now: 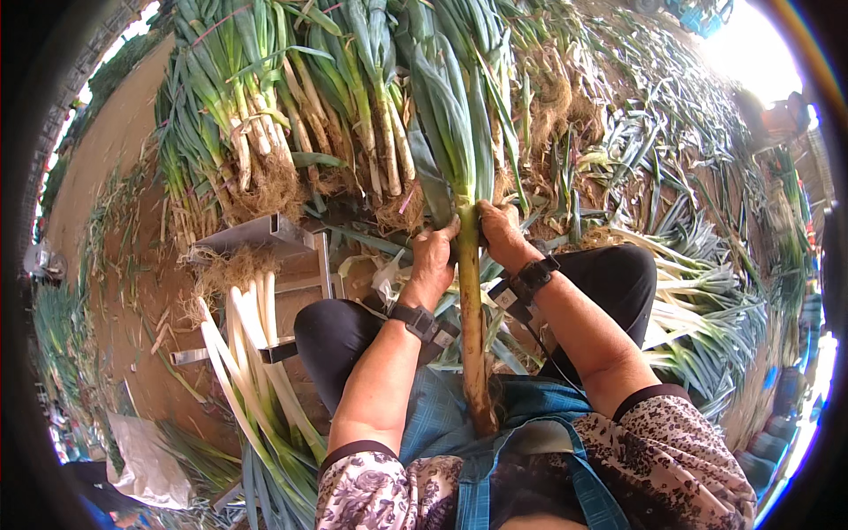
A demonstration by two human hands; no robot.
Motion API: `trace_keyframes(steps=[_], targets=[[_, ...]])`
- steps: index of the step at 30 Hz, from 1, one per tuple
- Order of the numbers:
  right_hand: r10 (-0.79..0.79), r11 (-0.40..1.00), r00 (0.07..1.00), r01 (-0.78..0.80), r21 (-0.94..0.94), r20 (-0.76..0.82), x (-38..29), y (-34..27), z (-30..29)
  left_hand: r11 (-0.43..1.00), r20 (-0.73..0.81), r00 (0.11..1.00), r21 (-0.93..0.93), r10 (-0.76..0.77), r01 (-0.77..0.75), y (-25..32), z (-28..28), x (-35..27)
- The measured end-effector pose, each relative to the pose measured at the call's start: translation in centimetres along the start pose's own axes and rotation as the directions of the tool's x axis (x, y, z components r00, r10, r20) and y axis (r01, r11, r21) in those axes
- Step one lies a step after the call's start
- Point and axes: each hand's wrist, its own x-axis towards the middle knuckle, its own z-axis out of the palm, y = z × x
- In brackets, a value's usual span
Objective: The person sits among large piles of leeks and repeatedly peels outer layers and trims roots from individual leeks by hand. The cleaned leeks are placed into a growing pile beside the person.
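A long leek [471,298] stands root end toward my body, its green leaves fanning away from me. My left hand [434,255] is at the left side of its stalk, just below where the leaves spread, with the thumb against it. On the other side, my right hand [501,232] grips the same stalk at about that height. Brown, soiled outer skin covers the lower shaft, and the root end rests against my blue checked apron [437,411]. My fingertips are partly hidden behind the stalk.
Bundles of unpeeled leeks [258,126] with roots lie ahead. White-shafted leeks [248,344] rest on a metal frame [281,232] at my left. More pale leeks [689,298] are piled at my right. Leaf scraps [662,132] cover the ground, and a white sack [149,460] lies lower left.
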Motion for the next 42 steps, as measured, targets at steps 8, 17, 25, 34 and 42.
trace_keyframes(steps=[8,17,25,34,42], targets=[[0.313,0.744,0.741,0.198,-0.639,0.594,-7.2,1.0,-7.9,0.994,0.021,0.999,0.093,0.049,-0.051,0.0,2.1,-0.7],[0.183,0.980,0.931,-0.147,-0.135,0.315,-0.4,-8.6,-8.3,0.799,0.140,0.985,0.579,0.098,-0.162,-1.6,4.3,-1.5],[-0.097,0.976,0.950,0.033,0.213,0.297,1.9,-9.8,-7.2,-0.231,0.512,0.772,0.859,0.376,-0.457,-4.1,-0.6,-9.2],[-0.182,0.911,0.931,0.039,0.411,0.317,0.4,-13.3,-7.8,-0.040,0.220,0.891,0.974,0.396,-0.223,3.3,0.6,-8.6],[-0.220,0.936,0.934,0.121,0.330,0.282,1.0,-12.9,-8.2,0.163,0.364,0.744,0.832,0.560,-0.530,3.7,13.7,-2.2]])
